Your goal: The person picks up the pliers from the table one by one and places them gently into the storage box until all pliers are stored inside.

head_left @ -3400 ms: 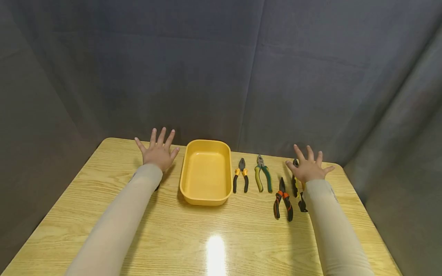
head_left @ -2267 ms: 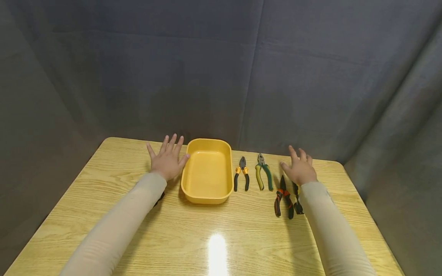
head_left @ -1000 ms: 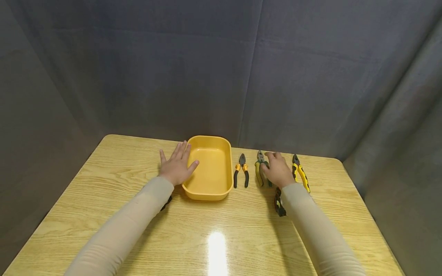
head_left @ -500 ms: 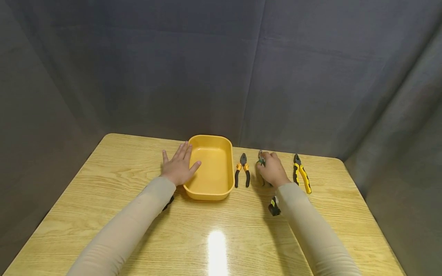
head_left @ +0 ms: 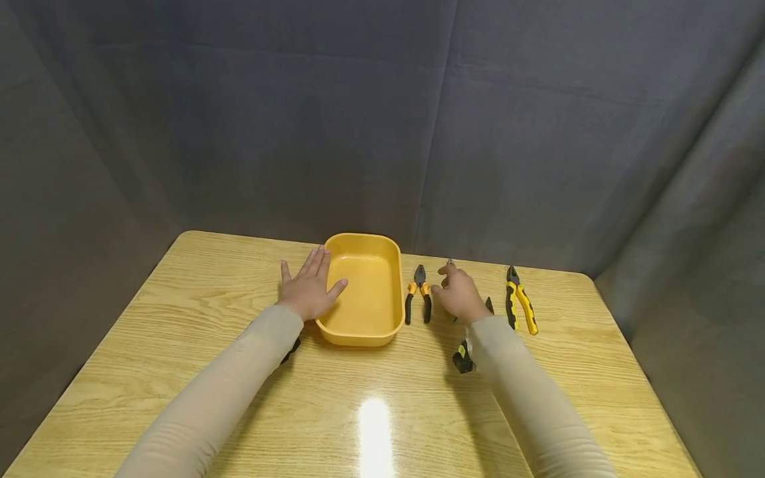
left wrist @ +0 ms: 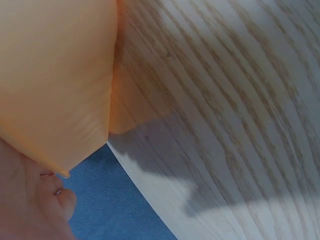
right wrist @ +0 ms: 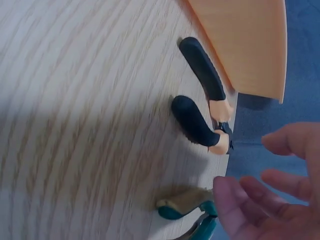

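Observation:
A yellow tray [head_left: 335,328] stands at the back middle of the wooden table [head_left: 370,398]. My left hand [head_left: 311,289] lies flat against the tray's left rim, thumb on the edge. My right hand [head_left: 457,295] hovers over the green-handled pliers [right wrist: 192,205], fingers [right wrist: 250,200] loosely bent and holding nothing. In the head view only the tip of those pliers [head_left: 449,262] shows. Black-and-orange pliers [head_left: 416,295] lie just left of that hand, beside the tray [right wrist: 250,45].
Yellow-and-black pliers [head_left: 520,302] lie at the right. Only the tip of another pair [head_left: 489,305] shows behind my right forearm. Dark cloth walls close in the back and sides. The table's front half is bare wood with a glare spot.
My right hand has moved left from the yellow-and-black pliers to above the green-handled pair. My left hand has slid right, up against the tray's rim.

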Tool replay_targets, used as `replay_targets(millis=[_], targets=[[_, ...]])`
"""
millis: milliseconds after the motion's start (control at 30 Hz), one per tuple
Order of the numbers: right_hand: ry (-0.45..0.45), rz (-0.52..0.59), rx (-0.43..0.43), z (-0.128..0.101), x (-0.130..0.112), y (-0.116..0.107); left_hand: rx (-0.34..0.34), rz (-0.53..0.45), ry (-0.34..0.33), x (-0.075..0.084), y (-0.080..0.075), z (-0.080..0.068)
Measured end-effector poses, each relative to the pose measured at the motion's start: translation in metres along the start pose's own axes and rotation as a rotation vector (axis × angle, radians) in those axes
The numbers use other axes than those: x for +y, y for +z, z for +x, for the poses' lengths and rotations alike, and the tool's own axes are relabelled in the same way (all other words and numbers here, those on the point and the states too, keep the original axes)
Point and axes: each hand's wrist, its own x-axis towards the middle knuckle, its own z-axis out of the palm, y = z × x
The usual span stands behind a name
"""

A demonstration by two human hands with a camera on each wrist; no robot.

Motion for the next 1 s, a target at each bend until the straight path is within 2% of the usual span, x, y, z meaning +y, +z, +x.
replay_targets(millis=[233,433,667,1000], targets=[[0.044,-0.068,-0.043,-0.005,-0.01,0.005,0.006,-0.02,0.004,0.0,0.0,-0.002],[0.053,-0.066,-0.045,-0.007,-0.016,0.01,0.001,-0.02,0.006,-0.001,0.001,0.0],[0.074,-0.085,-0.101,-0.003,-0.016,0.021,-0.013,-0.012,0.0,-0.004,0.002,0.001],[0.146,-0.085,-0.073,-0.004,-0.02,0.03,-0.024,-0.016,0.0,-0.003,0.003,0.003]])
